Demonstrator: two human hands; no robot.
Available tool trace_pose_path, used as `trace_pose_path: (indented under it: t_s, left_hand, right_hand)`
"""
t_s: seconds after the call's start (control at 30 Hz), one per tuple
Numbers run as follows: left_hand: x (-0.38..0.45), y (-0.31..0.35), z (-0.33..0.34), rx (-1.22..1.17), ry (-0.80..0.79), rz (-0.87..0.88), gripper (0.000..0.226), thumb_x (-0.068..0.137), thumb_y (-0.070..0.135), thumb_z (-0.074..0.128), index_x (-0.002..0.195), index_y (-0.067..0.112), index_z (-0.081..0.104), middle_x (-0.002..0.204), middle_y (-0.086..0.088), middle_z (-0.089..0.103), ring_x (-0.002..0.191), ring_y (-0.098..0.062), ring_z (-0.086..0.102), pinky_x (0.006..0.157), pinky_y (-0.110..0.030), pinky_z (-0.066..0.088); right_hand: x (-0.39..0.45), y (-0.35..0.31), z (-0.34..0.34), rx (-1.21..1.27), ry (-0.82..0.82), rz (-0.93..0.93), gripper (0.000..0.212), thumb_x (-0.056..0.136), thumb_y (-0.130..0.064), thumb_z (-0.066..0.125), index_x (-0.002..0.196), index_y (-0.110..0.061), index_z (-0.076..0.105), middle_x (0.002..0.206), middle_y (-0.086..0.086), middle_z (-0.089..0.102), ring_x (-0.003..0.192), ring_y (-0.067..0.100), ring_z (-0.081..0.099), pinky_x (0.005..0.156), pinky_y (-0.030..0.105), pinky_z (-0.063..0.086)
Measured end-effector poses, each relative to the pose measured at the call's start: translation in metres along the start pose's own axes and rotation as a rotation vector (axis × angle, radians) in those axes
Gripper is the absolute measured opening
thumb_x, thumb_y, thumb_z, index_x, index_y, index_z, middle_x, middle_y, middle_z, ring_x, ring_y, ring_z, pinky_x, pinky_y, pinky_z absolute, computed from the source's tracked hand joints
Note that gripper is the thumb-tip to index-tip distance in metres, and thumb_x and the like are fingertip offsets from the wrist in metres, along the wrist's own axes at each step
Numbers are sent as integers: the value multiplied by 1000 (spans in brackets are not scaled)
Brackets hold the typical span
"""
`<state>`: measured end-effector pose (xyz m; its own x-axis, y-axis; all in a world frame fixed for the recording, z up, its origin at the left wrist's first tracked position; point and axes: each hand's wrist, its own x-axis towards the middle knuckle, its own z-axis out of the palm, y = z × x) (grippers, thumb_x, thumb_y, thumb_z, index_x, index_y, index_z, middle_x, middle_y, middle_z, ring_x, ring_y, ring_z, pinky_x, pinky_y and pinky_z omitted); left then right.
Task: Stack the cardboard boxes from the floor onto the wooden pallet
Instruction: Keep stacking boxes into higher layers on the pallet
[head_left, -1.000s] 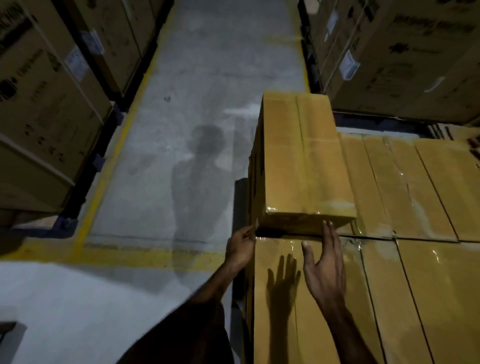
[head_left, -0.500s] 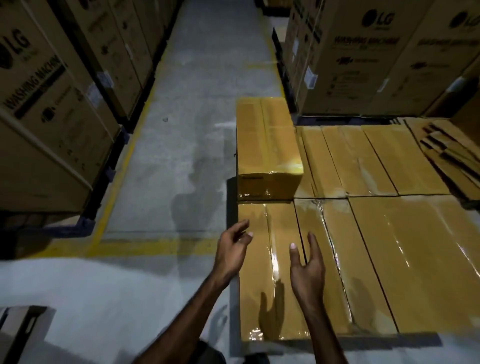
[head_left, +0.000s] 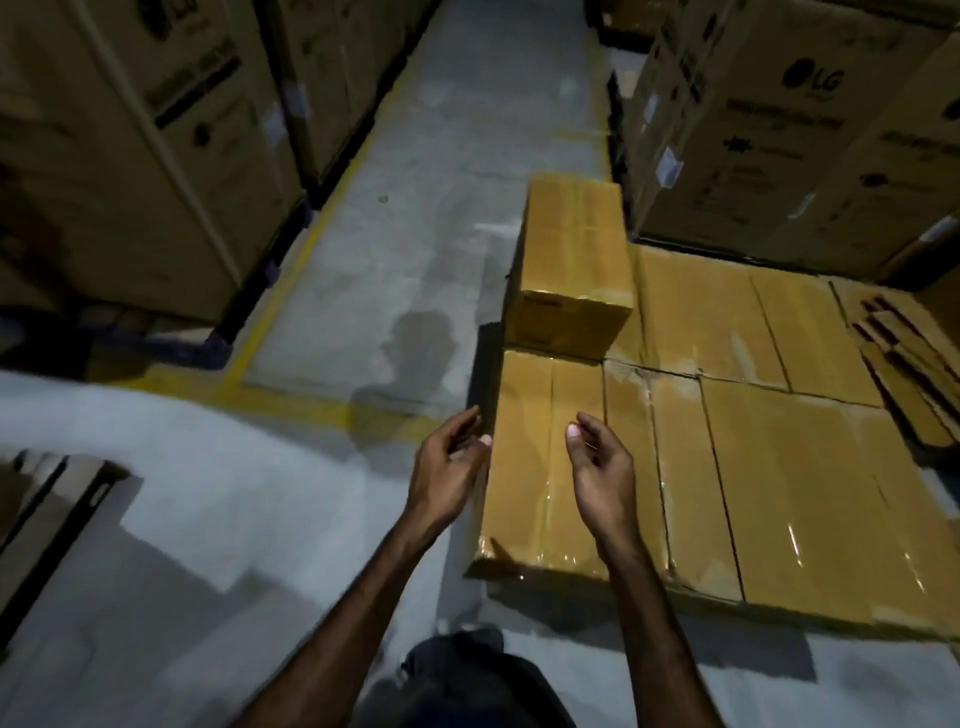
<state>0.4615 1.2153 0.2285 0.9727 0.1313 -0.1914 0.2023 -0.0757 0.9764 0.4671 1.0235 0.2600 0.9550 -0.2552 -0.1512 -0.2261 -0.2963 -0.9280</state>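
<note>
Brown cardboard boxes (head_left: 727, 467) lie in a flat layer, and one more box (head_left: 571, 260) sits on top at the far left corner. Left hand (head_left: 449, 462) and right hand (head_left: 602, 462) hover above the near boxes with loosely curled fingers, holding nothing.

At 2 o'clock, a tall carton (head_left: 810, 135) carries the round logo and the letters "LG" in dark print near its top. The lines of print under it are too blurred to read. The print on the tall cartons at 10 o'clock (head_left: 156, 130) is also blurred beyond reading.
</note>
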Motion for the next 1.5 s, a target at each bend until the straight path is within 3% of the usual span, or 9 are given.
trace_pose_path:
  t_s: [0.1,0.2,0.27,0.37,0.47,0.7,0.93,1.2,1.5]
  left_hand:
    - [-54,-14,-38,-35,118,-32,48,102,20,69,149,20,59,142,8,65,126,-2,61,108,-27,50]
    - [-114,-30,-76,-76,298,-88,47,98,13,74,143,10,62,137,-2,69,107,9,66,100,-25,53]
    - [-159,-44,-102,-100,435,-141,52,93,21,78,141,10,63,134,-4,71,101,1,69,98,-28,55]
    - [-230,-75,-133,-133,660,-227,66,83,43,71,143,18,64,131,5,71,110,-11,70,101,-34,56]
    - [-301,-102,-141,-210,904,-280,67,82,46,72,143,19,64,133,4,70,113,-5,68,107,-38,54]
    - [-426,-121,-75,-376,1339,-371,46,101,14,70,145,7,59,134,-9,68,127,-22,64,106,-32,52]
    - [-502,-126,22,-512,1544,-441,53,94,30,76,144,15,63,135,-4,69,121,-17,67,104,-43,56]
    - [-559,-132,46,-462,1690,-434,46,103,25,68,148,18,59,130,4,67,110,9,60,94,-31,53]
    - [-610,-154,23,-427,1628,-386,49,105,29,65,151,19,55,142,-1,65,129,-16,61,106,-44,53]
  right_hand:
    - [-35,1,12,-20,-148,-27,39,105,-31,61,143,-23,62,135,-9,65,114,-5,58,96,22,49]
    - [-64,10,40,-79,-319,-71,37,103,-34,64,138,-23,66,136,-4,68,125,14,63,109,51,52]
    - [-86,15,70,-138,-478,-114,37,102,-36,64,137,-24,68,132,-2,70,125,19,64,108,58,52]
    - [-130,15,113,-214,-741,-162,39,102,-39,63,137,-23,67,133,0,70,126,20,64,110,58,51]
    - [-178,17,143,-236,-982,-233,34,102,-37,65,134,-24,69,131,0,71,124,18,66,109,57,51]
    - [-261,35,142,-295,-1394,-369,38,103,-39,66,137,-24,67,133,-5,70,124,12,65,109,54,53]
    - [-305,75,95,-358,-1597,-334,43,104,-41,65,142,-23,64,137,-5,68,127,14,63,112,52,51]
    - [-345,85,72,-385,-1676,-367,46,104,-41,64,145,-21,62,139,-4,66,128,14,62,112,51,50]
    - [-405,92,85,-416,-1619,-400,45,103,-42,66,142,-21,64,136,-3,69,125,13,65,111,53,51]
